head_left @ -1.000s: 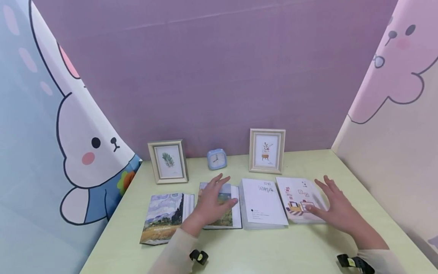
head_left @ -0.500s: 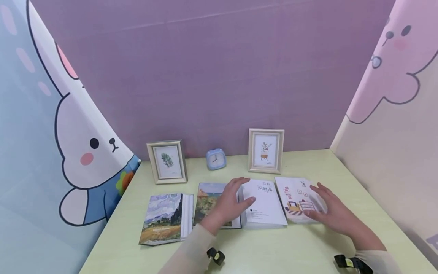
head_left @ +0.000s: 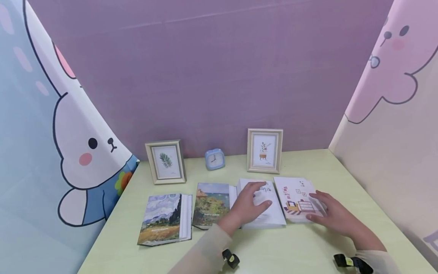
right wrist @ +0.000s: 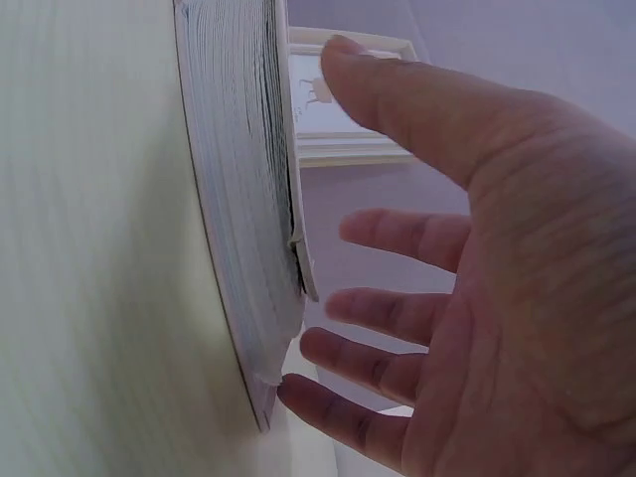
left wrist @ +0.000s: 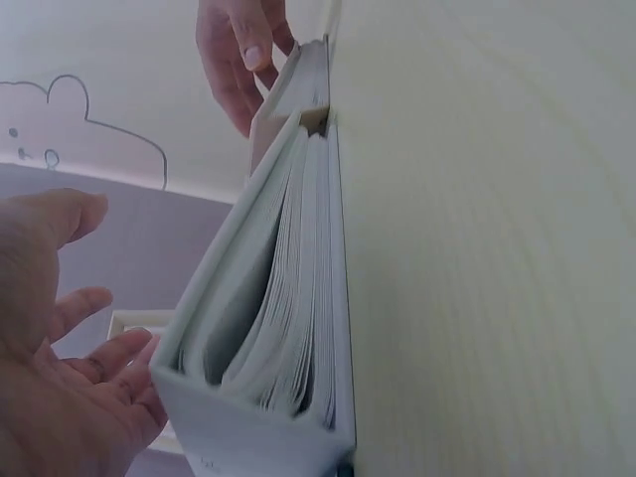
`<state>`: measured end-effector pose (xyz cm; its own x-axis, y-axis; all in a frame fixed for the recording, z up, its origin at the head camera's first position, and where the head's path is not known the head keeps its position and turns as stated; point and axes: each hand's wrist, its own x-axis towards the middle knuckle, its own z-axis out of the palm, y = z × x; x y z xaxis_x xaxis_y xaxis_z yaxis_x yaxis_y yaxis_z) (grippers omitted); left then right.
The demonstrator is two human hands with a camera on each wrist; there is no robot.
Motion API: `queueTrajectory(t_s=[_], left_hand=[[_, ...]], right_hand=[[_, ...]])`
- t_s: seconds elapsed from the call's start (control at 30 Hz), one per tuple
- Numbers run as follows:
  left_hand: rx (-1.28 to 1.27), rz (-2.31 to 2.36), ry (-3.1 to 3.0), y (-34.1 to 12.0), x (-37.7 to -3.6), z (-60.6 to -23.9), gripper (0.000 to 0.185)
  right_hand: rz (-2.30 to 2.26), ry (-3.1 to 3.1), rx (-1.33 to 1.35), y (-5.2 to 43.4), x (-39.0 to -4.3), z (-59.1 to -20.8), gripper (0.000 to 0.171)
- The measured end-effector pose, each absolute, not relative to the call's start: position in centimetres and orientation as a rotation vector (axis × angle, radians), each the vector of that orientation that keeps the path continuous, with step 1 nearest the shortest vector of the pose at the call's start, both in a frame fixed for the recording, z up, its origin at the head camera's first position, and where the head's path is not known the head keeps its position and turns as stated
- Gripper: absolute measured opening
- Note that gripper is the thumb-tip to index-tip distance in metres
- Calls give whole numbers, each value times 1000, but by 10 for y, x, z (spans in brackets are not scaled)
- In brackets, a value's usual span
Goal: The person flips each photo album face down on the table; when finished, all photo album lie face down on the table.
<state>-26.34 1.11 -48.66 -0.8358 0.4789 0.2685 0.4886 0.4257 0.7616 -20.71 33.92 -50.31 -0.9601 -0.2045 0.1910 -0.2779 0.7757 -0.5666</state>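
Observation:
My left hand (head_left: 247,207) is spread over the white album (head_left: 265,220), its fingers holding nothing. In the left wrist view, the fingers stand apart from the white album's cover, beside its thick block of pages (left wrist: 288,288). At the right end of the row, my right hand (head_left: 334,217) is beside the album with the furniture drawing (head_left: 295,199). The right wrist view has its fingers extended along that album's page edge (right wrist: 234,189); the little finger's tip seems to touch the corner. Two painted-cover photo albums (head_left: 212,207) lie to the left, one of them a wheat-field album (head_left: 162,219).
Behind the albums stand a leaf picture frame (head_left: 166,161), a small blue alarm clock (head_left: 215,159) and a plant picture frame (head_left: 265,151). The pale table (head_left: 284,251) meets a purple backdrop (head_left: 212,76). Cartoon panels (head_left: 92,160) flank both sides.
My left hand has moved right, from over the second painted album to over the white album. My right hand has stayed by the rightmost album, its fingers slightly lower. The albums lie where they were.

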Motion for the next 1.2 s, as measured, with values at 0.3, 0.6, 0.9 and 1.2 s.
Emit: queueTrajectory(t_s=[0.3,0.6,0.9,1.2], left_hand=[[-894,-1490,-2686,32,-261,-491,66],[-781,-1390,-2833,48,-256,-495,67],[-764,-1174,-2934,64,-253,-493,62],[-748,-1085,-3005,74,-248,-486,58]], right_hand=[[932,-2849,398,340,-208,-506,78],[917,-2870,376,343,-209,-510,80],[946,-2852,384,345,-210,-513,78],[953,-2852,368,343,-209,-511,77]])
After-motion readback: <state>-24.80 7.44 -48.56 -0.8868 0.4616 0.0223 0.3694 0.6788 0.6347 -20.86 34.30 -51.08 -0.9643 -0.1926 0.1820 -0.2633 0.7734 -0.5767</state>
